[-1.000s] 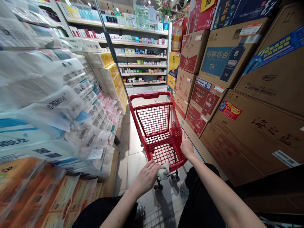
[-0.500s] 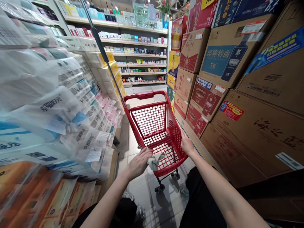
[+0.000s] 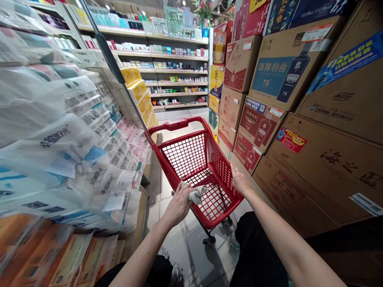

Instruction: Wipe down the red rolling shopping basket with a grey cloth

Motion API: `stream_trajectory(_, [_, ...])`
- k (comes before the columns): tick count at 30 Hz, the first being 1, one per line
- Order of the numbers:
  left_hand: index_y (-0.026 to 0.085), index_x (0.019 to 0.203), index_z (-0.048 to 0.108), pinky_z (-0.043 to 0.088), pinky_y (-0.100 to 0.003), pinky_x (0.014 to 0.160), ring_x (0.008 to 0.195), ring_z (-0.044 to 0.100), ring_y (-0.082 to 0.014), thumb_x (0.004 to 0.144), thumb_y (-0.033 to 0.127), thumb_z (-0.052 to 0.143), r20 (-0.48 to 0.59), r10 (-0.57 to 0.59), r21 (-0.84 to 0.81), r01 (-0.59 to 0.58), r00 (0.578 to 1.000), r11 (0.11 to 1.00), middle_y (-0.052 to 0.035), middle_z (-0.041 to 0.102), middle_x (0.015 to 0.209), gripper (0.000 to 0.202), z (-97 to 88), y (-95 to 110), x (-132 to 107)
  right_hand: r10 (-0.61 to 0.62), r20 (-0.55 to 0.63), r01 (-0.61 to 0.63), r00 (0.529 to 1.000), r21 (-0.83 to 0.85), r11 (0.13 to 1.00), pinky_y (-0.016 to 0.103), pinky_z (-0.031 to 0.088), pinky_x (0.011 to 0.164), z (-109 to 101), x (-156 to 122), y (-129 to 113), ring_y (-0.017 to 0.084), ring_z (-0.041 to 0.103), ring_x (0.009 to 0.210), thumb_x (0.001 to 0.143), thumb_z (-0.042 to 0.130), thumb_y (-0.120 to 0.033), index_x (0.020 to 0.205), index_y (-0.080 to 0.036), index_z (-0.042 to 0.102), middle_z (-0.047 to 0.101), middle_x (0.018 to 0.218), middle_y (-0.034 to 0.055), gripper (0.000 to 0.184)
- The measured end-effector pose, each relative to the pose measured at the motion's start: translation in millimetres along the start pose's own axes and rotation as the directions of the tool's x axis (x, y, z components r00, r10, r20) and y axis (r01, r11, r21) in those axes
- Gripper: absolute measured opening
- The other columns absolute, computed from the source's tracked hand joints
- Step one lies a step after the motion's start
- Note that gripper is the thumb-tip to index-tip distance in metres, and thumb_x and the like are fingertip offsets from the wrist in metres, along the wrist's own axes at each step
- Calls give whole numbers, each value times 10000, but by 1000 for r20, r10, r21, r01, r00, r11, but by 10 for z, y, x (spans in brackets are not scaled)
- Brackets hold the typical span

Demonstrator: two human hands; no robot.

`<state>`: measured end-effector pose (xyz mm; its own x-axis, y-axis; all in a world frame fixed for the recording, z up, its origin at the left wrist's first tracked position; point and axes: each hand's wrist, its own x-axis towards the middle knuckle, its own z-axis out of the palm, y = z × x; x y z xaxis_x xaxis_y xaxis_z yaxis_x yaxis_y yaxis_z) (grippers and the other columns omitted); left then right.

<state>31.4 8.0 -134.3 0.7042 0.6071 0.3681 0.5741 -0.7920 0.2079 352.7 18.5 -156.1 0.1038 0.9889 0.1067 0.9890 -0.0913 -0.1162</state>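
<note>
A red plastic shopping cart (image 3: pixel 220 165) with a grid-like basket stands in front of me, somewhat turned, its handle at the far end. My left hand (image 3: pixel 178 203) is at the basket's near left rim, closed on a pale grey cloth (image 3: pixel 197 195) that hangs over the inside of the basket. On the opposite side, my right hand (image 3: pixel 240 182) grips the cart's right rim, its fingers partly hidden. A long grey pole (image 3: pixel 109 57) rises from the cart's far left corner, by the handle.
Plastic-wrapped paper packs (image 3: pixel 60 147) are piled along the left, with orange packs (image 3: pixel 38 247) below. Stacked cardboard boxes (image 3: pixel 271 67) line the right side. Shelves (image 3: pixel 176 71) of small goods stand ahead. Tiled floor (image 3: pixel 167 235) runs between, under the cart's wheels.
The cart has turned slightly, its far end and pole swinging left and its near end right. My left hand has shifted a little up and left with the cloth. My right hand keeps its grip.
</note>
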Motion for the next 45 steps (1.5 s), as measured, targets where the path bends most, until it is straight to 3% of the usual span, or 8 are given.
stream_trajectory(5, [194, 1217, 467, 161, -533, 1166, 1253, 457, -207, 907, 227, 387, 72, 139, -42, -136, 988, 990, -89, 600, 1182, 321, 16, 236, -50, -46, -2, 46, 999, -21, 999, 270, 457, 796, -27, -53, 127, 194, 598, 968, 803, 362, -2, 1491, -171, -12, 513, 1236, 146, 801])
stream_trajectory(14, [183, 1165, 489, 166, -558, 1143, 1228, 473, -230, 915, 259, 369, 5, -47, 148, 46, 999, 988, -90, 606, 1160, 288, -155, -321, 112, -51, 39, 52, 998, -23, 998, 267, 455, 799, -78, -72, 122, 200, 610, 990, 814, 374, -13, 1493, -193, 11, 491, 1292, 155, 791])
stream_trajectory(19, [205, 1128, 508, 165, -586, 1120, 1188, 485, -246, 901, 247, 379, -76, -116, 119, 125, 990, 985, -78, 619, 1107, 264, -55, -101, 109, -39, 43, 41, 998, -41, 998, 264, 459, 779, -63, -35, 82, 191, 603, 1001, 793, 404, -3, 1488, -206, 16, 476, 1295, 154, 821])
stream_trajectory(25, [218, 1072, 520, 198, -507, 1121, 969, 551, -197, 908, 234, 366, 35, -77, 41, 76, 996, 996, -30, 628, 1004, 225, -85, 212, 122, -31, 14, 32, 999, -61, 998, 272, 448, 788, -33, 48, 104, 203, 548, 1042, 796, 395, 3, 1486, -236, 58, 493, 1269, 124, 804])
stream_trajectory(31, [217, 1076, 519, 320, -433, 996, 923, 545, -191, 921, 255, 356, 62, -101, 61, 97, 993, 993, -32, 628, 992, 228, -52, 233, 200, 15, 10, -15, 1000, -10, 1000, 302, 414, 901, -15, 157, 111, 220, 468, 1153, 797, 436, -34, 1493, -262, 92, 499, 1297, 100, 809])
stream_trajectory(37, [190, 1168, 458, 319, -412, 968, 948, 543, -201, 923, 286, 364, 21, -145, 75, 143, 989, 987, -54, 625, 1031, 280, -7, 225, 199, -54, -27, 58, 998, 161, 985, 336, 254, 1103, 39, 104, 119, 209, 234, 1384, 814, 465, -159, 1491, -209, 161, 262, 1519, 74, 744])
stream_trajectory(42, [184, 994, 468, 331, -400, 934, 851, 567, -193, 925, 299, 346, 40, -197, 79, 194, 980, 978, -40, 622, 874, 182, 8, 165, 169, -93, -105, 118, 990, 272, 955, 395, 157, 1160, 86, -48, 90, 217, 142, 1429, 836, 473, -245, 1428, -206, 356, 175, 1553, 57, 605])
stream_trajectory(45, [199, 914, 468, 339, -389, 909, 811, 566, -192, 930, 304, 322, 45, -245, 107, 239, 968, 965, -38, 623, 826, 180, 24, 147, 178, -101, -191, 168, 976, 373, 912, 426, 149, 1165, 91, -152, 65, 221, 172, 1425, 850, 474, -276, 1363, -215, 462, 241, 1533, 55, 517])
